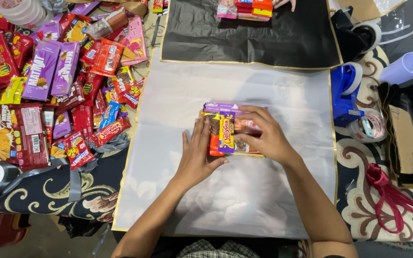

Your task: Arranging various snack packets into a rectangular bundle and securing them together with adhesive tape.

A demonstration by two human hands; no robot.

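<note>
Snack packets [225, 131] sit stacked in a small bundle at the middle of a white sheet [264, 200]: purple, yellow and red wrappers laid side by side. The left hand [197, 155] lies flat with fingers together against the bundle's left edge; the right hand [264, 136] curls over its right side, pressing down. Beyond lies a black sheet [249, 38]. A heap of sweets [58, 76] covers the patterned cloth [364, 200] on the left, and tape rolls [369, 126] lie to the right.
</note>
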